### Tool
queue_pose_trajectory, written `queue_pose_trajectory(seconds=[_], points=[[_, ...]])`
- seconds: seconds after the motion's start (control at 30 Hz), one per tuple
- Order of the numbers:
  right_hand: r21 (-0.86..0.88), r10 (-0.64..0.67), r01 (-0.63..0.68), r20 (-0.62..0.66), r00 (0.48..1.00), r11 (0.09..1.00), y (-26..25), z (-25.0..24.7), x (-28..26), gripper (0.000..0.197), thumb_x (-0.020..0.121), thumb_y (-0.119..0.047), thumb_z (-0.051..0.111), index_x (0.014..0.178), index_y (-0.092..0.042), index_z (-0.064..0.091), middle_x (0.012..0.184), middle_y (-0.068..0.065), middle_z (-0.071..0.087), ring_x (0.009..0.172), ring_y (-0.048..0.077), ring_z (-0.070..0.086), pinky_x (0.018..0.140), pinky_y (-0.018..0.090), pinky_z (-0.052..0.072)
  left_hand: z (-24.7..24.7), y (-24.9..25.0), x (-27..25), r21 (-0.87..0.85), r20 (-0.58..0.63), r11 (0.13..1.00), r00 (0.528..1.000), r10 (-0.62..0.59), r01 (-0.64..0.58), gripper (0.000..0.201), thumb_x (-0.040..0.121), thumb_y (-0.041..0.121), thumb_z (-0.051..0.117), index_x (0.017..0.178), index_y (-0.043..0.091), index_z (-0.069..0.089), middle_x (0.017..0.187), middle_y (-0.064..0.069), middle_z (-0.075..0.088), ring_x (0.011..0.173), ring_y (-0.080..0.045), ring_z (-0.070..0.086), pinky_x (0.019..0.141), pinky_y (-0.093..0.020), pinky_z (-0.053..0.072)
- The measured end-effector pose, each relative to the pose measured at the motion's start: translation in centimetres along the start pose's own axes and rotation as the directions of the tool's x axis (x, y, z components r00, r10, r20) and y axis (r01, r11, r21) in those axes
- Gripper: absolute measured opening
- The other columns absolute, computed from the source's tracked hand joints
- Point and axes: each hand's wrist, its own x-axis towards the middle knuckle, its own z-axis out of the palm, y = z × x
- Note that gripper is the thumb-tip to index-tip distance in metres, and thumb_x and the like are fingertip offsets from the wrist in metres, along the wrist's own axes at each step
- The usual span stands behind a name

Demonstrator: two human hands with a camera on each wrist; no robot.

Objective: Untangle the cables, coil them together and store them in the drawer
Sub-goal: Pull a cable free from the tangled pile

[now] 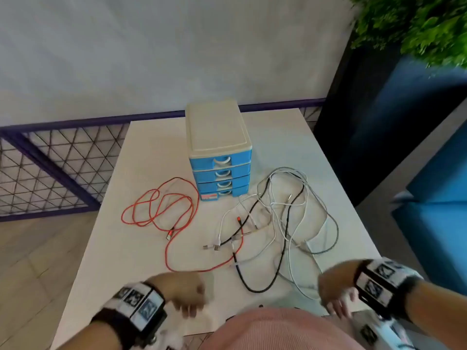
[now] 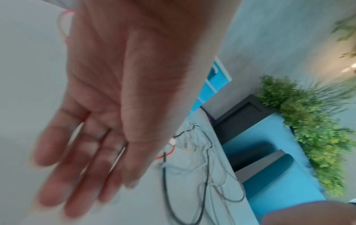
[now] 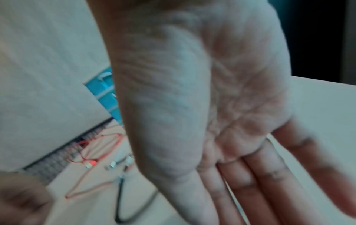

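On the left, the person's left hand (image 1: 185,293) hangs over the near edge of the white table (image 1: 141,157). It holds nothing. In the left wrist view its fingers (image 2: 63,159) are straight and a little apart, though the picture is blurry. No cable touches them.

Farther out on the table lies the red cable (image 1: 161,205). It makes loose loops to the left of the drawer box, and one long strand runs back toward the person and bends to the right, near the left hand but not touching it.

In the middle, at the back of the table, stands the drawer box (image 1: 218,147). It has a cream top and four blue drawers, and all four look shut.

To the right of the box is the tangle of cables (image 1: 280,223): white, black and grey ones cross over each other. One black loop (image 1: 255,286) comes close to the near edge, between the two hands.

On the right, the right hand (image 1: 336,296) hangs over the near edge too, just beside the tangle's near strands. Its fingers (image 3: 260,182) are straight and mostly together, and they hold nothing.
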Motion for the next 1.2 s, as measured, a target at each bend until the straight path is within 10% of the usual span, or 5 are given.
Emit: queue_pose_trajectory(seconds=[0.1, 0.23, 0.6, 0.9, 1.2], points=[[0.064, -0.154, 0.180, -0.293, 0.944, 0.982, -1.8, -4.1, 0.3, 0.029, 0.096, -0.004, 0.039, 0.073, -0.012, 0.054, 0.117, 0.030, 0.064, 0.044, -0.003, 0.060, 0.051, 0.018, 0.046, -3.4, 1.6, 2.4, 0.097, -0.456, 0.993, 0.883, 0.107, -0.071, 0.012, 0.089, 0.021, 0.047, 0.084, 0.019, 0.059, 0.086, -0.002, 0.063, 0.077, -0.017, 0.063, 0.060, -0.021, 0.042], [-0.106, -0.307, 0.342, -0.730, 0.611, 0.934, -5.3, -8.3, -1.0, 0.019, 0.094, -0.016, 0.045, 0.095, -0.009, 0.063, 0.092, 0.004, 0.064, 0.086, 0.019, 0.060, 0.076, 0.028, 0.044, -5.7, 2.3, 6.0, -0.010, -0.718, 1.000, 0.696, 0.014, -0.030, 0.015, 0.090, 0.025, 0.049, 0.101, 0.015, 0.053, 0.103, -0.006, 0.064, 0.092, -0.026, 0.060, 0.076, -0.037, 0.049], [-0.138, -0.338, 0.448, -0.850, 0.404, 0.883, -8.5, -11.1, -1.8, 0.042, 0.099, -0.014, 0.041, 0.141, -0.017, 0.043, 0.144, 0.006, 0.046, 0.133, 0.023, 0.042, 0.111, 0.035, 0.033, -7.2, 3.2, 5.6, 0.050, -0.788, 0.997, 0.611, 0.073, -0.054, 0.011, 0.091, 0.026, 0.049, 0.097, 0.018, 0.053, 0.098, -0.003, 0.064, 0.088, -0.022, 0.059, 0.076, -0.036, 0.051], [-0.261, -0.313, 0.800, -0.945, -0.097, 0.541, -13.6, -14.9, -6.7, 0.028, 0.102, -0.029, 0.042, 0.125, -0.018, 0.054, 0.094, 0.004, 0.067, 0.085, 0.016, 0.063, 0.078, 0.027, 0.049, -11.6, 6.8, -6.3, -0.060, -0.998, 0.586, 0.051, -0.033, -0.808, 0.013, 0.093, 0.026, 0.055, 0.106, 0.024, 0.050, 0.077, -0.009, 0.065, 0.071, -0.013, 0.066, 0.069, -0.033, 0.056], [-0.192, -0.097, 0.958, -0.980, -0.175, 0.211, -16.3, -16.7, -9.7, 0.026, 0.104, -0.017, 0.037, 0.098, 0.000, 0.057, 0.070, 0.000, 0.053, 0.063, 0.007, 0.055, 0.063, 0.032, 0.054, -9.8, 9.4, -6.4, 0.033, -0.997, 0.409, -0.060, -0.053, -0.912, 0.042, 0.089, 0.051, 0.044, 0.116, 0.022, 0.030, 0.105, 0.001, 0.046, 0.090, -0.001, 0.053, 0.081, -0.021, 0.049]])
